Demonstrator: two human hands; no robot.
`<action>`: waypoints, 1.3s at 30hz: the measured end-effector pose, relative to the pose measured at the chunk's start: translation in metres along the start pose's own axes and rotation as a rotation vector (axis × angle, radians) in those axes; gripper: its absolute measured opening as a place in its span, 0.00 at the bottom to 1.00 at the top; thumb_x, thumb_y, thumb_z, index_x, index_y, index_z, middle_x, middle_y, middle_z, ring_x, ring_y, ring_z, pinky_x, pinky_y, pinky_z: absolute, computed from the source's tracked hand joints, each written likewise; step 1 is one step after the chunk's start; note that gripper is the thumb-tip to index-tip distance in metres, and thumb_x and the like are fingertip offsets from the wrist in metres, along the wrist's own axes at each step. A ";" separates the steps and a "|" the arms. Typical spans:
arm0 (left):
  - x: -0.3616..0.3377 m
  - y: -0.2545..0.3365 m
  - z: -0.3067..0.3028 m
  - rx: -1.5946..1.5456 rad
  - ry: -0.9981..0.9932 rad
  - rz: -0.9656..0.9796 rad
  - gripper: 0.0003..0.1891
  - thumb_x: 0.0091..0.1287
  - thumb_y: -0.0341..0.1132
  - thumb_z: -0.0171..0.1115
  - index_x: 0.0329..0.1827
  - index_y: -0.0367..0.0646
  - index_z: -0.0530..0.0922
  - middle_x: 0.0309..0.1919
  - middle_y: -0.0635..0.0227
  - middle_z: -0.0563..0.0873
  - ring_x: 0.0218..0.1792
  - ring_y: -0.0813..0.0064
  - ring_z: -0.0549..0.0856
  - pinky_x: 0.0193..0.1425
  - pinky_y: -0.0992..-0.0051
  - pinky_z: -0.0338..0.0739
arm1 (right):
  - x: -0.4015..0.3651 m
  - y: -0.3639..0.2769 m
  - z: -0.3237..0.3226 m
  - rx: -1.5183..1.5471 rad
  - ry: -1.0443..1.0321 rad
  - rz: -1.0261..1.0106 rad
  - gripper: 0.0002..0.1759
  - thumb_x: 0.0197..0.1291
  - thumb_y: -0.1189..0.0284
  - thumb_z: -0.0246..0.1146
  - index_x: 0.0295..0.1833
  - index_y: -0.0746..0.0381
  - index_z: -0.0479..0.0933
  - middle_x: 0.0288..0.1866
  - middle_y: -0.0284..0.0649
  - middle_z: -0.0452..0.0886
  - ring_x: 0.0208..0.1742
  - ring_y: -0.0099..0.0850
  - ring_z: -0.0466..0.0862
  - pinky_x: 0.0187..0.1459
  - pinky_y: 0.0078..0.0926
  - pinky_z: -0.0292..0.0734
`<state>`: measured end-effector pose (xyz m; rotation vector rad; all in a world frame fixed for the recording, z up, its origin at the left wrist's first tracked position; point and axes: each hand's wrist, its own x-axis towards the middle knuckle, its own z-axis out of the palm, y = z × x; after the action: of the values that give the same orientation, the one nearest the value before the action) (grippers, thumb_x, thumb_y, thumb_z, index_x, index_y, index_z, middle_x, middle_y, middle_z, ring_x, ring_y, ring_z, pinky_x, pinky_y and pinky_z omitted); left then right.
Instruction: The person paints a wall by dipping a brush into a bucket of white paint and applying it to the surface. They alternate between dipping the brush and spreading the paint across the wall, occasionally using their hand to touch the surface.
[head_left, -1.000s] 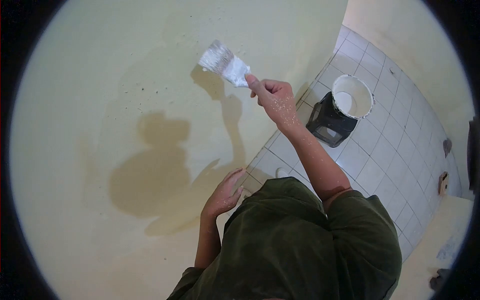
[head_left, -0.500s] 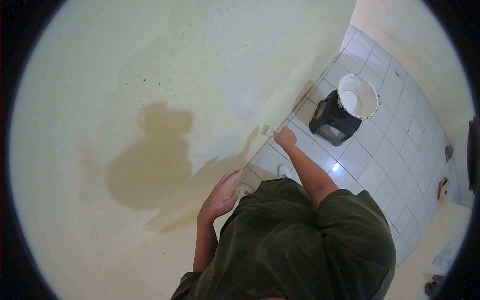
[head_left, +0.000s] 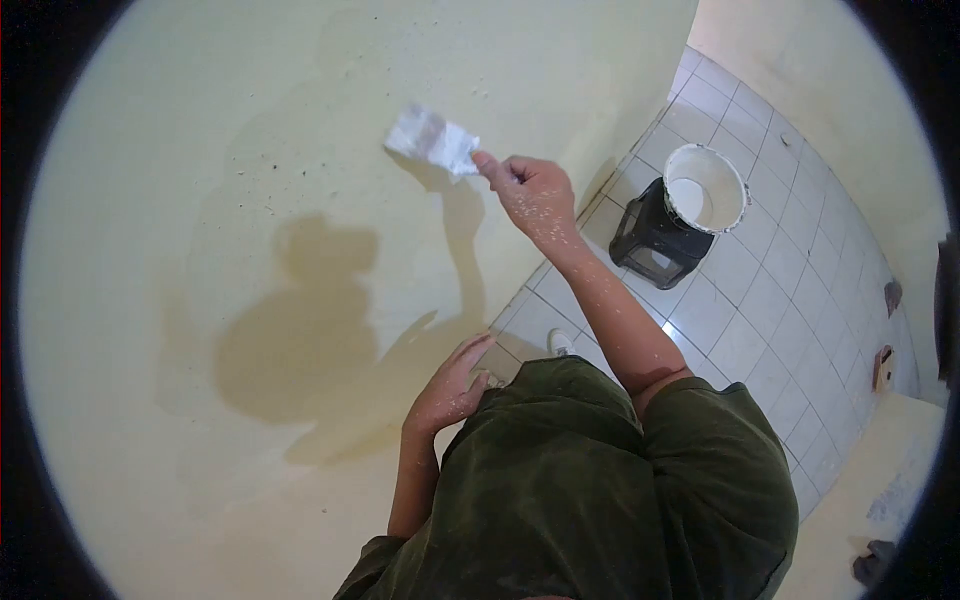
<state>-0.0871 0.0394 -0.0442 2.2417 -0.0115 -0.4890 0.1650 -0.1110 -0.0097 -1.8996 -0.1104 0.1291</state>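
My right hand (head_left: 535, 195), spotted with white, is closed on what looks like a putty knife (head_left: 432, 140). Its flat, white-smeared blade points left, at the pale yellow wall (head_left: 130, 280); blur hides whether it touches. The handle is mostly hidden in my fist. Low beside the wall, my left hand (head_left: 450, 390) is empty, its fingers stretched out and whitish. Small dark pits and raised specks mark the wall left of the blade.
On the tiled floor (head_left: 740, 290) to the right, a white bucket (head_left: 735, 205) with a smeared rim sits on a black stool (head_left: 650, 240). A wooden piece (head_left: 884, 369) lies farther right, near another wall. My shoe (head_left: 560, 343) shows near the wall's base.
My right hand has swung up and left from low by the wall's base, carrying the putty knife across the wall. My left hand has hardly moved.
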 end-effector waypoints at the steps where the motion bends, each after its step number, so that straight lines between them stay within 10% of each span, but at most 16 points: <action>1: 0.000 -0.003 0.003 0.004 0.004 0.010 0.30 0.74 0.32 0.60 0.79 0.42 0.69 0.78 0.52 0.71 0.80 0.51 0.68 0.84 0.58 0.61 | 0.010 0.026 0.016 -0.052 -0.024 0.008 0.39 0.65 0.34 0.62 0.28 0.62 0.85 0.19 0.45 0.80 0.22 0.41 0.77 0.31 0.40 0.74; 11: -0.012 0.009 -0.007 0.039 0.147 -0.070 0.28 0.72 0.27 0.57 0.77 0.40 0.72 0.76 0.50 0.73 0.77 0.50 0.71 0.83 0.60 0.64 | -0.032 0.322 0.091 -0.627 -0.244 0.317 0.38 0.62 0.36 0.66 0.41 0.67 0.88 0.45 0.55 0.91 0.51 0.54 0.90 0.50 0.50 0.85; 16: -0.008 0.019 -0.009 -0.010 0.183 0.006 0.27 0.72 0.25 0.58 0.76 0.42 0.74 0.76 0.54 0.74 0.77 0.52 0.72 0.82 0.59 0.65 | -0.004 0.166 0.071 -0.414 -0.107 0.295 0.38 0.62 0.35 0.63 0.34 0.64 0.90 0.34 0.58 0.88 0.41 0.58 0.90 0.46 0.51 0.84; 20: 0.002 0.028 -0.006 0.013 0.176 0.071 0.26 0.72 0.24 0.55 0.74 0.40 0.74 0.74 0.52 0.74 0.74 0.49 0.74 0.80 0.60 0.68 | -0.012 0.007 -0.003 -0.126 -0.167 0.118 0.37 0.63 0.35 0.66 0.32 0.62 0.90 0.21 0.44 0.83 0.27 0.38 0.86 0.35 0.38 0.80; 26: 0.008 0.026 0.004 -0.029 0.144 0.107 0.25 0.74 0.26 0.56 0.75 0.42 0.74 0.75 0.53 0.74 0.76 0.51 0.73 0.82 0.59 0.66 | -0.005 -0.029 -0.004 0.151 -0.061 -0.068 0.34 0.69 0.40 0.65 0.35 0.63 0.90 0.16 0.35 0.72 0.23 0.23 0.69 0.29 0.32 0.68; 35: -0.007 0.024 0.003 -0.008 0.147 0.031 0.26 0.74 0.30 0.56 0.76 0.41 0.73 0.75 0.52 0.74 0.76 0.51 0.73 0.82 0.58 0.66 | -0.010 0.295 0.089 -0.460 -0.315 0.182 0.37 0.64 0.37 0.66 0.41 0.66 0.88 0.29 0.57 0.85 0.38 0.50 0.90 0.43 0.47 0.81; 39: -0.012 0.022 -0.003 0.000 0.146 -0.008 0.27 0.72 0.25 0.56 0.75 0.40 0.74 0.76 0.54 0.73 0.77 0.51 0.72 0.82 0.60 0.65 | -0.027 0.331 0.098 -0.546 -0.082 0.177 0.38 0.61 0.36 0.68 0.35 0.66 0.88 0.31 0.59 0.86 0.40 0.56 0.89 0.43 0.49 0.82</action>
<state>-0.0938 0.0292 -0.0227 2.2725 0.0727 -0.3286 0.1281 -0.1310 -0.3537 -2.4491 -0.0334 0.3236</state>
